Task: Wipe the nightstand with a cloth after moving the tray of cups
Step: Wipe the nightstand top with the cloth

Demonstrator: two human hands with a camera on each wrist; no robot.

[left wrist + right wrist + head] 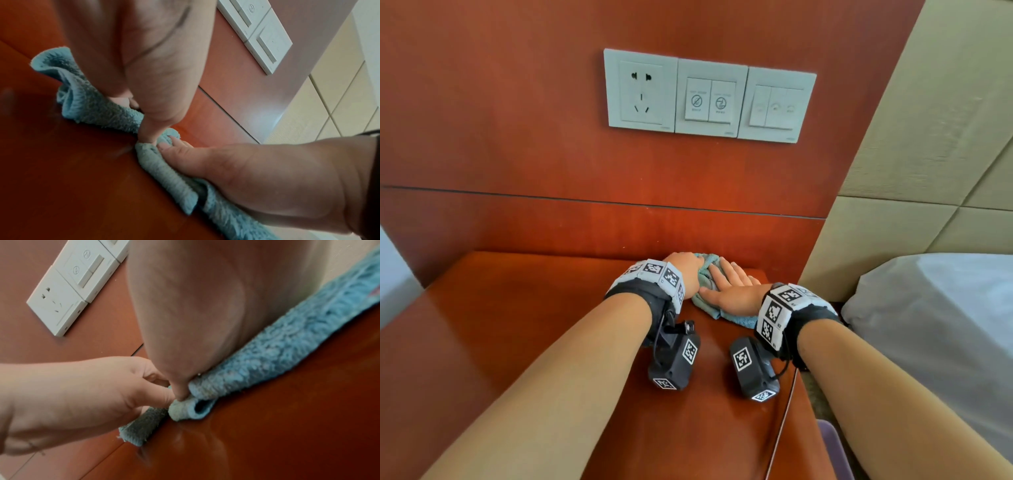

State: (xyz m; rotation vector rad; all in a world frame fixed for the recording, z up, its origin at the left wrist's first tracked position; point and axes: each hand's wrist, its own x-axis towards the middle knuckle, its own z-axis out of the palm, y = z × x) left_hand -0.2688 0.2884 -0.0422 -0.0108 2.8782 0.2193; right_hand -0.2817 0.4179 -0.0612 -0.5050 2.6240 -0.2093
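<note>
Both bare forearms reach forward, side by side, each wrist wearing a band with black-and-white markers. The left hand is curled, its fingers bunched in a grip on the cloth. The right hand lies flat, palm down, fingers straight and together, pressing on that cloth. The two hands touch.

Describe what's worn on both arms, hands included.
Both forearms are bare, no sleeves. Each wrist wears a black strap topped by a segmented white band of black square fiducial markers, left and right. A black tagged camera pod hangs beneath each, with a thin black cable. No gloves.
</note>
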